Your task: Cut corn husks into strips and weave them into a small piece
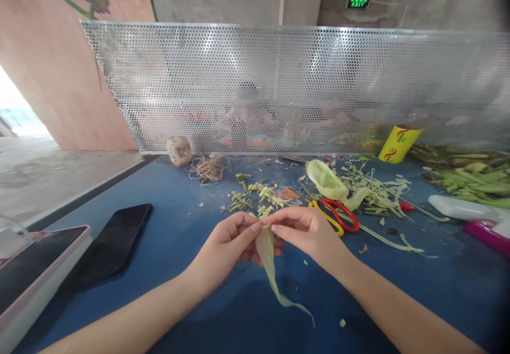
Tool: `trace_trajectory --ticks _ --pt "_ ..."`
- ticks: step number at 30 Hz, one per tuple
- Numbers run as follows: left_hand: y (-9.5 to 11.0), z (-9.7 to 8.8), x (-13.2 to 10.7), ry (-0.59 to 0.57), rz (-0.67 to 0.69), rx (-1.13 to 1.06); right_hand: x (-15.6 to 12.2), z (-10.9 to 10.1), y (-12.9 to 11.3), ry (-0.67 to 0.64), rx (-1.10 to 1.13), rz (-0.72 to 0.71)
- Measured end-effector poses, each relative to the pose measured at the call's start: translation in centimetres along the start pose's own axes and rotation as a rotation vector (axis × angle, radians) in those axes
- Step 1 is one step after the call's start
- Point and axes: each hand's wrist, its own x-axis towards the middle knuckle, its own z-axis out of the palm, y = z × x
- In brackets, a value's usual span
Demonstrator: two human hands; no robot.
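A pale green strip of corn husk (268, 253) hangs from my fingers, its thin tail curling down to the right over the blue table. My left hand (233, 237) pinches the husk's upper end between thumb and fingers. Close against it, my right hand (305, 232) has its thumb and fingertips closed on the same end. Just beyond my fingertips lie small husk flower pieces (265, 195). Scissors (342, 216) with red and yellow handles rest beside my right hand. Behind them is a cupped piece of corn husk (324, 179).
Two phones (115, 242) (40, 264) lie at the left. A twine spool (179, 150) and loose twine (209, 168) sit at the back. Husk scraps (378, 189), a yellow roll (399, 144) and a white-and-purple tool (462, 208) are right. A perforated metal screen (279, 67) borders the table.
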Motion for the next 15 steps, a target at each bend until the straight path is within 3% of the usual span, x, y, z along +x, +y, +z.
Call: trace_trajectory --ticks 10,15 --pt "-0.19 -0.04 0.05 0.021 -0.006 -0.014 -0.01 0.11 0.73 0.033 -0.114 -0.004" --pt "-0.06 0.12 0.04 0.017 -0.024 -0.079 -0.29 0.11 0.72 0.079 -0.329 -0.169"
